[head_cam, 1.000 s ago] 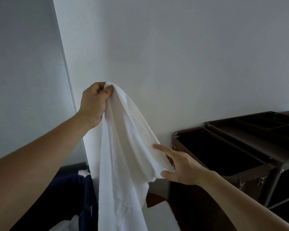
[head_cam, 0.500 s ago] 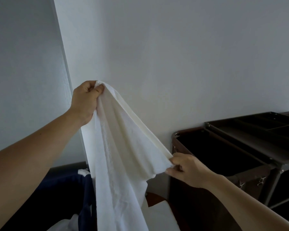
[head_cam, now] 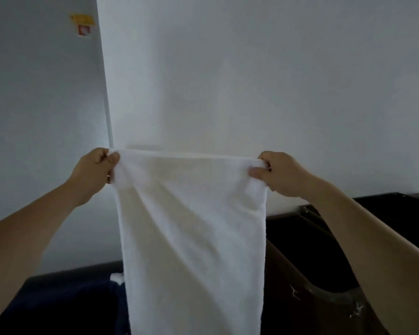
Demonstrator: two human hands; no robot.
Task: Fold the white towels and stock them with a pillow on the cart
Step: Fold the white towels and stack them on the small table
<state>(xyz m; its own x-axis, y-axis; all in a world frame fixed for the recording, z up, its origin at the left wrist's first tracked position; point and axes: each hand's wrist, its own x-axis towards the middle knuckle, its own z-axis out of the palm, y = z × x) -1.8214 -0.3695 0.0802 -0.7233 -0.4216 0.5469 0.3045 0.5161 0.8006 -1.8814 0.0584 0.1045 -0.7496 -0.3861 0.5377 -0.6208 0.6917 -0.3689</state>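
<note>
We hold the white terry-cloth towel point(head_cam: 191, 226) spread open in mid-air before the wall, left hand point(head_cam: 94, 170) and right hand point(head_cam: 276, 172) each pinching a top corner, so we judge it early: no fold yet, nothing stocked in what shows of the dark brown cart point(head_cam: 300, 298), no pillow in view.

the towel point(head_cam: 191, 226) is plain white, the wall point(head_cam: 252, 81) pale grey (with a yellow and red sticker point(head_cam: 82, 24)), the cart point(head_cam: 312, 262) dark brown.

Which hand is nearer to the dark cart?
The right hand. It grips one top corner of the towel, just left of the cart; the left hand grips the opposite corner, beyond the towel.
</note>
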